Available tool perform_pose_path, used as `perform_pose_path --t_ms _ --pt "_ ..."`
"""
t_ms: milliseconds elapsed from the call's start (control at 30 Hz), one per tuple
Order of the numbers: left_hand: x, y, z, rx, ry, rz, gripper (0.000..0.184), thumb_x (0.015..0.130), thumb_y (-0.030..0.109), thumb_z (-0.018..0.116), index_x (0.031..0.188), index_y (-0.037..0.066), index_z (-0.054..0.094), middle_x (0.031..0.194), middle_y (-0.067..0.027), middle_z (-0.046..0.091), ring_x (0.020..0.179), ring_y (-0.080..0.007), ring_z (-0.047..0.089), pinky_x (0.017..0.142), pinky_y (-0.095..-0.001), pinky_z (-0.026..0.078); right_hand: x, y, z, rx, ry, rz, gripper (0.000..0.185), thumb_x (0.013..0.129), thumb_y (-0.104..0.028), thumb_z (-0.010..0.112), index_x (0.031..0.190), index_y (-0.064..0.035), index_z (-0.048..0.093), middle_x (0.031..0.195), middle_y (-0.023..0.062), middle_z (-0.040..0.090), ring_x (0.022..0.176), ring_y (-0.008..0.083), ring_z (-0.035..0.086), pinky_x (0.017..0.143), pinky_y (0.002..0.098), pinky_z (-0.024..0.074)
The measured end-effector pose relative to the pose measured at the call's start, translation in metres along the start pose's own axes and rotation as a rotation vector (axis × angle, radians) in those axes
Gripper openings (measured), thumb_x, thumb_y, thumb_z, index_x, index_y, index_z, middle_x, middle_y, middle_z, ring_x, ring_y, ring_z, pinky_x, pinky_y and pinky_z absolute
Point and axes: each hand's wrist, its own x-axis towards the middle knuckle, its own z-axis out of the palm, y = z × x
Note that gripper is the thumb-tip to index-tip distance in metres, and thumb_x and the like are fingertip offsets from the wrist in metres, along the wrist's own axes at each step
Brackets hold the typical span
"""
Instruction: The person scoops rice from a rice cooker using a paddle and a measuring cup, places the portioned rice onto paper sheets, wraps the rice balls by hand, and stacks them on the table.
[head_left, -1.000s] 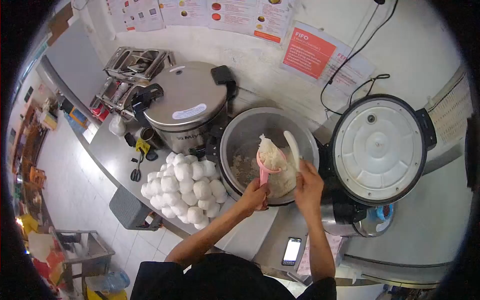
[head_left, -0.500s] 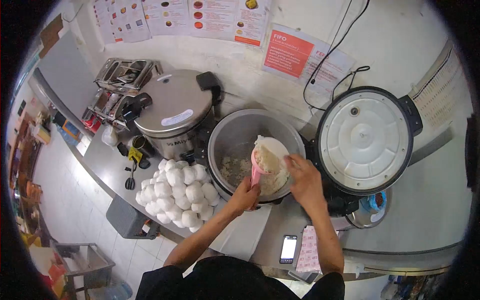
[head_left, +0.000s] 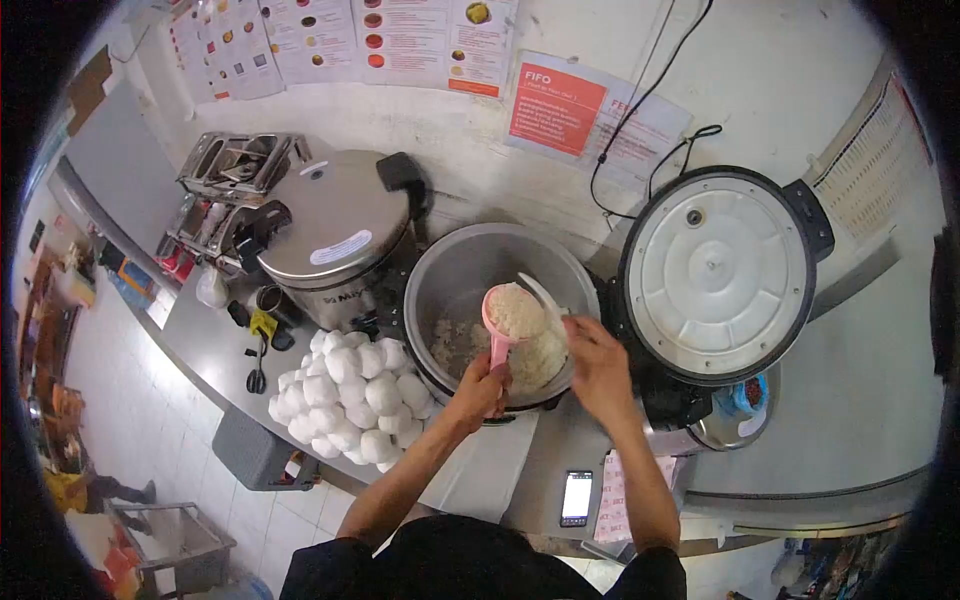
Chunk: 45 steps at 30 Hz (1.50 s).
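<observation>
My left hand is closed around the handle of a pink scoop, held above the open rice cooker. Cooked rice fills the scoop's bowl in a rounded mound. In my right hand is a white rice paddle, turned nearly edge-on, its curved blade close by the scoop's right side; I cannot tell whether they touch. Loose rice lies on the cooker's bottom, thickest at the right. A heap of white wrapped rice portions sits left of the cooker.
The cooker's lid stands raised at the right. A second, closed cooker is at the left, near metal trays and scissors. A phone and pink printed paper lie by the front edge. Cables hang along the wall.
The paddle has turned from showing its broad face over the scoop to nearly edge-on at its right. Rice in the scoop now shows as a rounded mound. The whole view has shifted slightly.
</observation>
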Motion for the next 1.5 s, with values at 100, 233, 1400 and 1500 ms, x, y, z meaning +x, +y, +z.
perform_pose_path --t_ms 100,233,1400,1500 --pt "0.002 -0.006 0.003 0.006 0.032 0.026 0.006 0.094 0.016 0.045 0.095 0.01 0.044 0.067 0.0005 0.045 0.045 -0.0088 0.042 0.036 -0.0244 0.031 -0.008 0.007 0.028 -0.169 0.012 -0.012 0.05 0.068 0.007 0.057 0.118 0.0007 0.059 0.117 0.0165 0.06 0.101 0.0353 0.061 0.086 0.0403 0.0496" --pt "-0.023 0.017 0.006 -0.137 -0.022 -0.014 0.008 0.095 0.017 0.048 0.092 0.011 0.048 0.066 0.0017 0.045 0.045 -0.0083 0.042 0.036 -0.0241 0.031 -0.01 0.014 0.027 -0.204 0.018 0.119 0.058 0.067 0.007 0.058 0.125 0.0033 0.052 0.123 0.0183 0.055 0.103 0.0368 0.058 0.088 0.0414 0.0485" --pt "-0.165 -0.275 -0.126 0.504 0.312 0.129 0.025 0.084 0.014 0.065 0.105 0.001 0.061 0.099 -0.0167 0.063 0.087 -0.0292 0.062 0.074 -0.0401 0.05 -0.229 -0.037 0.22 0.945 0.125 0.969 0.051 0.09 -0.043 0.059 0.122 -0.0035 0.052 0.088 0.0093 0.061 0.066 0.0234 0.058 0.06 0.0371 0.051" --pt "-0.156 -0.276 -0.185 0.751 0.756 0.216 0.035 0.078 0.017 0.072 0.104 0.0 0.056 0.089 -0.0168 0.061 0.081 -0.0318 0.06 0.072 -0.0432 0.048 -0.24 -0.043 0.273 0.245 0.015 0.637 0.051 0.088 -0.042 0.064 0.122 -0.0045 0.055 0.102 0.0107 0.065 0.082 0.0236 0.064 0.067 0.0359 0.0529"
